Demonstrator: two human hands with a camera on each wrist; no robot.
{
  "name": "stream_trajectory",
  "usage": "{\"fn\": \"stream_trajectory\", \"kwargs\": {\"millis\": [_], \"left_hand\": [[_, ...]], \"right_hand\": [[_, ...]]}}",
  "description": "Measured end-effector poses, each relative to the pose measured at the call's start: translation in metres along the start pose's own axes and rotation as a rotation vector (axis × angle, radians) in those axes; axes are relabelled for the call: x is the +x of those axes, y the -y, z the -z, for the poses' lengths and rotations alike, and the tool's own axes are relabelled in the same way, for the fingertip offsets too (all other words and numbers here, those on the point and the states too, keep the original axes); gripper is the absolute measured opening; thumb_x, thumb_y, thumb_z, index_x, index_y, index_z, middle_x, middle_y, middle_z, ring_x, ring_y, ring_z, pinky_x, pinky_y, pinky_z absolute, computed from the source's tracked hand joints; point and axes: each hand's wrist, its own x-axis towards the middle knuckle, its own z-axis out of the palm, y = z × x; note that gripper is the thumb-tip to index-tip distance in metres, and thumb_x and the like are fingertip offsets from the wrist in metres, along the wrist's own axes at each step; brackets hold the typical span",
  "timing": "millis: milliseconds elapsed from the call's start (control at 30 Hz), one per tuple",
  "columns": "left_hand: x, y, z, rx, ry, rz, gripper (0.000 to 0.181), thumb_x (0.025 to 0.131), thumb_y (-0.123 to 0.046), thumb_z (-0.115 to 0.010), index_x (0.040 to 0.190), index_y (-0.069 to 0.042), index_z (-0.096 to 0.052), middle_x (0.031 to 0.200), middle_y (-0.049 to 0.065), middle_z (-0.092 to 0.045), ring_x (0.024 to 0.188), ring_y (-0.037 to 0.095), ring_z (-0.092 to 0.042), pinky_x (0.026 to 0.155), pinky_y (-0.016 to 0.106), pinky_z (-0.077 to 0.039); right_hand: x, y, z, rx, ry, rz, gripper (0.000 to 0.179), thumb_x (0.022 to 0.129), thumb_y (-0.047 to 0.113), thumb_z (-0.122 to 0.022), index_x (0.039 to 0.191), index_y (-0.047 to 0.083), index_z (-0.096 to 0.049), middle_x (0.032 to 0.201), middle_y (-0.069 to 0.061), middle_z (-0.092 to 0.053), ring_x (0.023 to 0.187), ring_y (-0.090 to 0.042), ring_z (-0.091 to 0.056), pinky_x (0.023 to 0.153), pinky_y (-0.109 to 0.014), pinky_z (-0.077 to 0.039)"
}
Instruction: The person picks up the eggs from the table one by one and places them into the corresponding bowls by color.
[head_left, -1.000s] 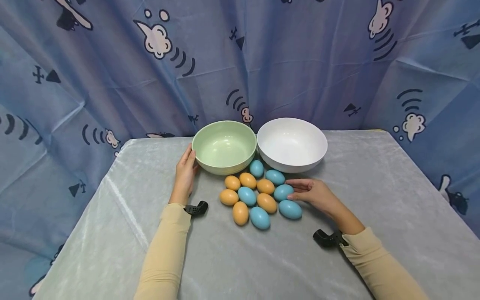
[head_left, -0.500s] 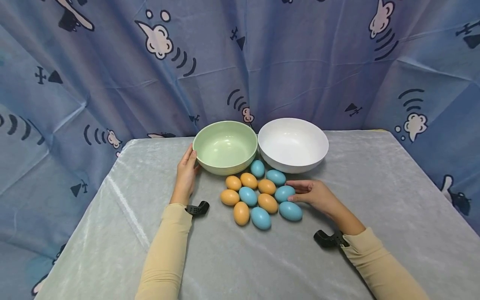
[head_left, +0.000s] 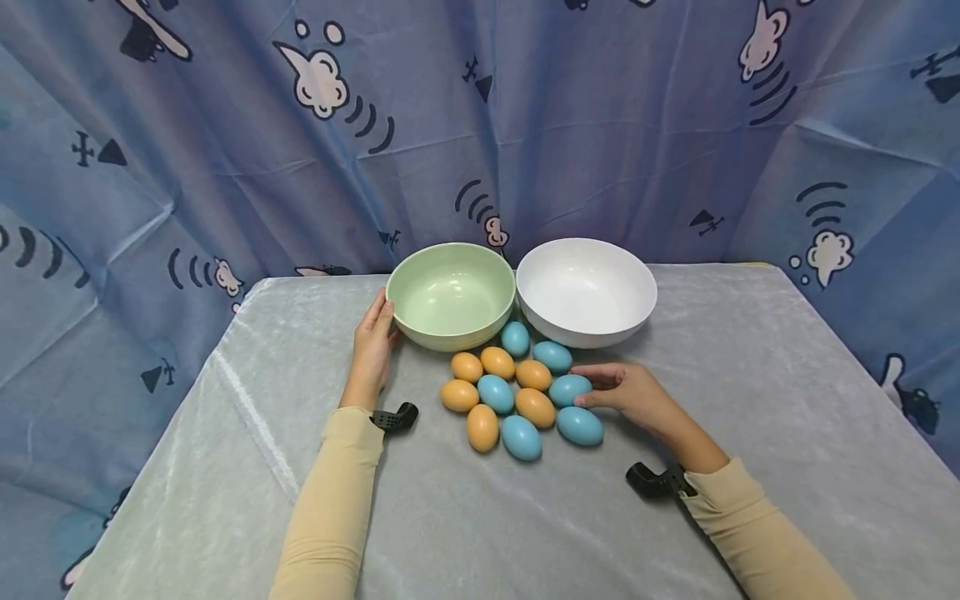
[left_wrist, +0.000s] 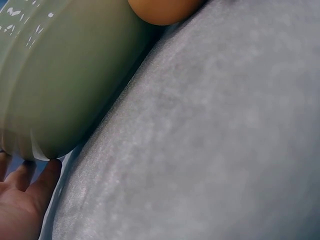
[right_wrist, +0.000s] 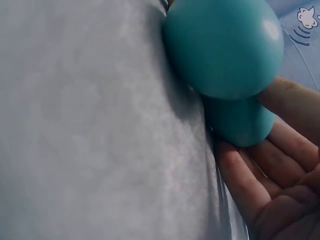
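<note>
A pale green bowl stands at the back of the table. My left hand rests its fairly straight fingers against the bowl's left side, and in the left wrist view its fingertips meet the bowl's outer wall. In front of the bowls lies a cluster of several orange and blue eggs. At the cluster's right edge my right hand holds a blue egg between thumb and fingers, still among the others. In the right wrist view another blue egg partly hides the held one.
A white bowl stands right beside the green one. Orange eggs and blue eggs lie close together on the grey cloth-covered table. Behind the table hangs a blue patterned curtain.
</note>
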Motion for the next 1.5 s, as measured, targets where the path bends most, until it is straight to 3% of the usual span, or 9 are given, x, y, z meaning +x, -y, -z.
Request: {"fn": "stream_trajectory", "kwargs": {"millis": [400, 833, 1300, 1400, 1500], "left_hand": [[0.001, 0.001, -0.001, 0.009, -0.011, -0.016, 0.057, 0.105, -0.037, -0.046, 0.158, -0.023, -0.030, 0.164, -0.007, -0.028, 0.149, 0.014, -0.032, 0.121, 0.040, -0.034], [0.000, -0.001, 0.001, 0.012, -0.015, -0.012, 0.056, 0.106, -0.036, -0.046, 0.158, -0.023, -0.029, 0.165, -0.008, -0.027, 0.150, 0.013, -0.031, 0.121, 0.040, -0.033], [-0.001, 0.001, 0.001, 0.001, -0.029, -0.002, 0.055, 0.106, -0.034, -0.046, 0.158, -0.022, -0.031, 0.164, -0.008, -0.028, 0.149, 0.013, -0.032, 0.121, 0.041, -0.033], [0.000, 0.001, 0.000, -0.004, -0.032, -0.002, 0.055, 0.106, -0.034, -0.047, 0.157, -0.022, -0.032, 0.164, -0.007, -0.029, 0.149, 0.013, -0.033, 0.121, 0.041, -0.033], [0.000, 0.001, -0.001, -0.007, -0.029, -0.001, 0.054, 0.106, -0.033, -0.046, 0.157, -0.023, -0.031, 0.164, -0.007, -0.029, 0.149, 0.013, -0.032, 0.121, 0.041, -0.033]], "right_hand": [[-0.001, 0.007, 0.001, -0.052, -0.060, -0.034, 0.057, 0.082, 0.031, -0.083, 0.130, 0.006, -0.066, 0.130, -0.015, -0.067, 0.121, -0.029, -0.062, 0.086, -0.019, -0.052], [-0.002, 0.015, 0.006, -0.075, -0.097, -0.020, 0.054, 0.083, 0.031, -0.082, 0.130, 0.008, -0.067, 0.130, -0.014, -0.067, 0.124, -0.025, -0.060, 0.085, -0.013, -0.049], [-0.002, 0.018, 0.009, -0.091, -0.111, -0.023, 0.055, 0.083, 0.033, -0.081, 0.130, 0.008, -0.067, 0.131, -0.014, -0.066, 0.127, -0.031, -0.059, 0.086, -0.014, -0.050], [-0.001, 0.019, 0.013, -0.101, -0.119, -0.023, 0.055, 0.083, 0.034, -0.082, 0.130, 0.009, -0.067, 0.131, -0.014, -0.066, 0.124, -0.023, -0.061, 0.085, -0.015, -0.051], [0.000, 0.022, 0.016, -0.101, -0.127, -0.028, 0.057, 0.082, 0.035, -0.082, 0.130, 0.009, -0.067, 0.131, -0.013, -0.066, 0.114, -0.005, -0.061, 0.084, -0.015, -0.052]]}}
